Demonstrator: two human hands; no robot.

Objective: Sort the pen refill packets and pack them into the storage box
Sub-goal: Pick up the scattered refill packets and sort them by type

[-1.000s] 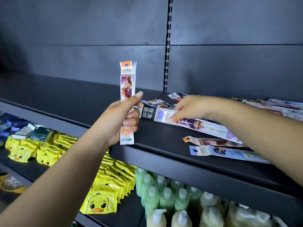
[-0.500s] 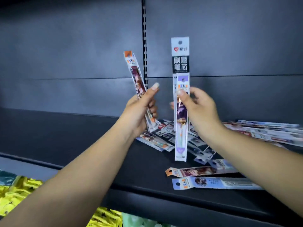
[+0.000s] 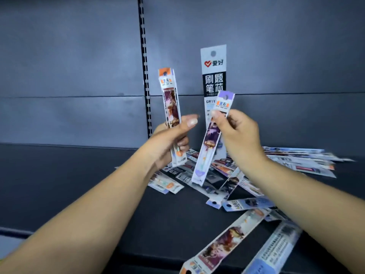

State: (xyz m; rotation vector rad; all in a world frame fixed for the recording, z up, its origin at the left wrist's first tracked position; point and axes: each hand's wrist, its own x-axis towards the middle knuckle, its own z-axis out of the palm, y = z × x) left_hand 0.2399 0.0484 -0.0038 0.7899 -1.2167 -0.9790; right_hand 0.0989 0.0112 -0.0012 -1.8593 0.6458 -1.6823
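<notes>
Fanned apart now, the purple-topped packet (image 3: 207, 143) and taller white packet (image 3: 213, 76) stay pinched in the right hand (image 3: 235, 133), while the left hand (image 3: 167, 141) grips the orange-topped packet (image 3: 170, 99), so sorting is under way above the shelf (image 3: 79, 184).

Glossy printed plastic refill packets (image 3: 221, 169), matt dark metal shelf (image 3: 79, 184), smooth matt grey metal back panel (image 3: 69, 56)

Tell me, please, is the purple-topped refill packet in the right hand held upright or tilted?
Tilted. The purple-topped packet, pinched by the right hand, has its top leaning right and its bottom end swung left.
</notes>
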